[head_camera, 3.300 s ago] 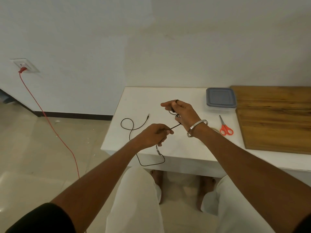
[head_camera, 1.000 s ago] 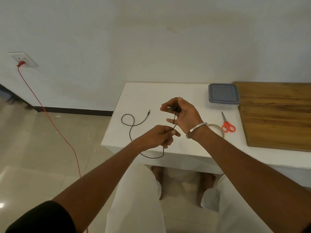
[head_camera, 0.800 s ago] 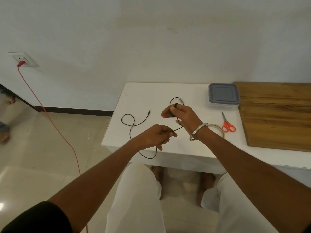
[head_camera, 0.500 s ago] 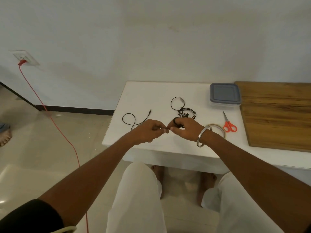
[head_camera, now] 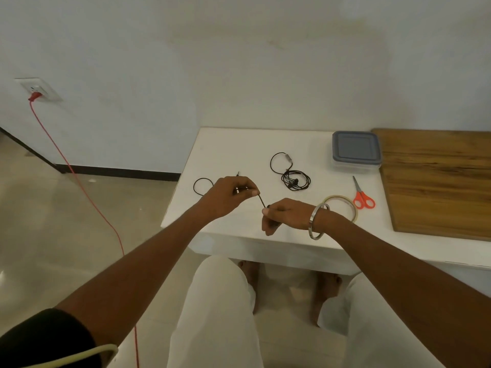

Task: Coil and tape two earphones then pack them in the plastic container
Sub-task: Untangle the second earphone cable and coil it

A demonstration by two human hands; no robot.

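Both hands hold one black earphone cable [head_camera: 261, 201] above the white table's [head_camera: 239, 147] front edge. My left hand [head_camera: 229, 196] pinches it between thumb and fingers. My right hand [head_camera: 285, 213] grips the coiled part in curled fingers, and a short taut stretch runs between the hands. The cable's free end loops [head_camera: 202, 185] on the table left of my left hand. A second black earphone [head_camera: 293, 179] lies loosely bundled on the table beyond my hands. The plastic container [head_camera: 356, 151] with a grey lid on stands at the back right. A tape roll [head_camera: 345, 205] lies by my right wrist.
Orange-handled scissors [head_camera: 362, 195] lie right of the tape roll. A wooden board [head_camera: 438, 181] covers the table's right side. A red cord [head_camera: 79, 181] runs from a wall socket [head_camera: 39, 88] down across the floor at the left. My knees are under the table's front edge.
My hands dropped toward the table's front edge. The second earphone behind them came into view. The hands met, then drew slightly apart. Less loose cable lies on the table at the left.
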